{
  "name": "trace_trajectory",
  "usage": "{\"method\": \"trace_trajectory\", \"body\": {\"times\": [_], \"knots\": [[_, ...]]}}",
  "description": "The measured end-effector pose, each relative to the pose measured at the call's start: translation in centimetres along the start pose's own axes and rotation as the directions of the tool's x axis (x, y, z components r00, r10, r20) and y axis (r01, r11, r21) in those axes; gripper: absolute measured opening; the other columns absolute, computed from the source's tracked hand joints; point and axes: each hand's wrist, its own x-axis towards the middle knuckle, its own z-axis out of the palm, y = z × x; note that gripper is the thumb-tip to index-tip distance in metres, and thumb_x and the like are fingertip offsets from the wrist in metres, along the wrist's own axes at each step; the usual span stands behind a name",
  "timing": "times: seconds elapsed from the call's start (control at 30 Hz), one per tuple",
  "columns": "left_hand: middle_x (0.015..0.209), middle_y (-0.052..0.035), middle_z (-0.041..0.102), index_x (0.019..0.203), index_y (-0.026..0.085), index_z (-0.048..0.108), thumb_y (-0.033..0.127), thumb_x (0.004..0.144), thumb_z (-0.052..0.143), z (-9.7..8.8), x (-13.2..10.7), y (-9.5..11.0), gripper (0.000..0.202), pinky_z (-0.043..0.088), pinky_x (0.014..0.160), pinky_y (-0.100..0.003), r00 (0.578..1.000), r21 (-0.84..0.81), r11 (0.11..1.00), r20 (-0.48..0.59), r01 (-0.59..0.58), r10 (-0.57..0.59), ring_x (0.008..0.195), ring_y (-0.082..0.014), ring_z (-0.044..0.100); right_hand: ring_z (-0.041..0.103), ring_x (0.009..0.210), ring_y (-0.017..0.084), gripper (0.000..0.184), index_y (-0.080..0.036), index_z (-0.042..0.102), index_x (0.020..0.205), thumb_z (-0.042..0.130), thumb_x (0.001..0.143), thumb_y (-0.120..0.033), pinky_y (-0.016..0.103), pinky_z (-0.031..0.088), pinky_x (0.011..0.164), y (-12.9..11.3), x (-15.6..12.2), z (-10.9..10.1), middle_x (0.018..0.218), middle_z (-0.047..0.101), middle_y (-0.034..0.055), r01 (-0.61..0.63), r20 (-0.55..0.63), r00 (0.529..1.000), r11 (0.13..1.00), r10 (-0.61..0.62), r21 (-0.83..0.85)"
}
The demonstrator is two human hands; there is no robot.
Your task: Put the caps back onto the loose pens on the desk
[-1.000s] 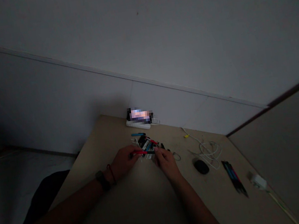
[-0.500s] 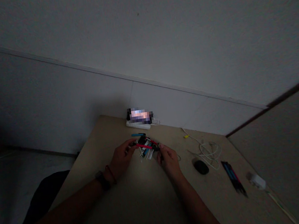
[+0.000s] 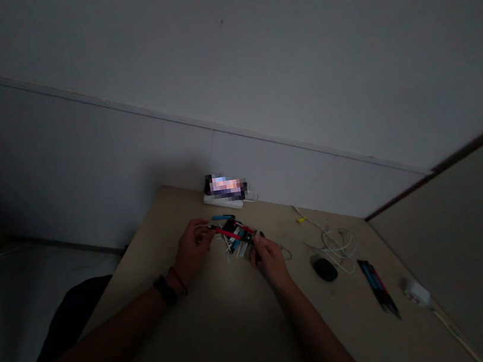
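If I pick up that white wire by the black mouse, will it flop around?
Probably floppy: the white cable lies in loose loops rather than a straight line. It looks thin, so likely light. The tangled loops might catch and lift together.

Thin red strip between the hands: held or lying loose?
Held, apparently: the thin red strip spans left hand to right hand over a jumbled pile; darkness hides the grip.
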Motion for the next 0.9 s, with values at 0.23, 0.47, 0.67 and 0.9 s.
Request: {"method": "trace_trajectory", "body": {"times": [0.23,0.47,0.67,0.9], "knots": [[0.087,-0.0033,0.069,0.105,0.019,0.055,0.043,0.084,0.066,-0.1,0.3,0.3,0.034,0.044,0.050,-0.021,0.999,-0.044,0.999,-0.037,0.026,-0.028,0.057,-0.0095,0.055,0.049,0.048,0.014,0.064,-0.021,0.053,0.052,0.041,0.093,-0.068,0.027,0.038,0.054,-0.4,-0.2,0.3,0.047,0.052,-0.0005,0.019,0.093,0.996,1.000,-0.018,-0.017],[0.089,-0.0030,0.067,0.102,0.018,0.056,0.040,0.081,0.068,-0.1,0.4,0.1,0.032,0.044,0.049,-0.020,0.998,-0.065,0.998,-0.051,0.021,-0.024,0.054,-0.0078,0.052,0.049,0.048,0.014,0.064,-0.020,0.053,0.052,0.041,0.094,-0.067,0.026,0.038,0.053,-1.1,-0.3,0.4,0.047,0.051,-0.0006,0.025,0.105,0.994,0.998,-0.019,-0.049],[0.090,-0.0039,0.068,0.102,0.017,0.057,0.039,0.080,0.069,-0.2,0.4,0.2,0.033,0.043,0.049,-0.020,0.998,-0.064,0.998,-0.054,0.015,-0.019,0.054,-0.0082,0.052,0.048,0.048,0.013,0.063,-0.020,0.054,0.054,0.042,0.094,-0.066,0.026,0.037,0.052,-0.7,-0.3,0.3,0.049,0.053,-0.0006,0.034,0.118,0.993,0.998,-0.027,-0.059],[0.089,-0.0039,0.069,0.102,0.018,0.057,0.038,0.080,0.069,-0.1,0.4,0.3,0.033,0.042,0.048,-0.021,0.998,-0.081,0.996,-0.051,0.028,-0.032,0.054,-0.0084,0.052,0.049,0.051,0.014,0.063,-0.020,0.054,0.054,0.041,0.095,-0.066,0.026,0.038,0.055,-0.2,-0.2,0.3,0.050,0.053,-0.0003,0.045,0.146,0.989,0.996,-0.034,-0.074]]}}
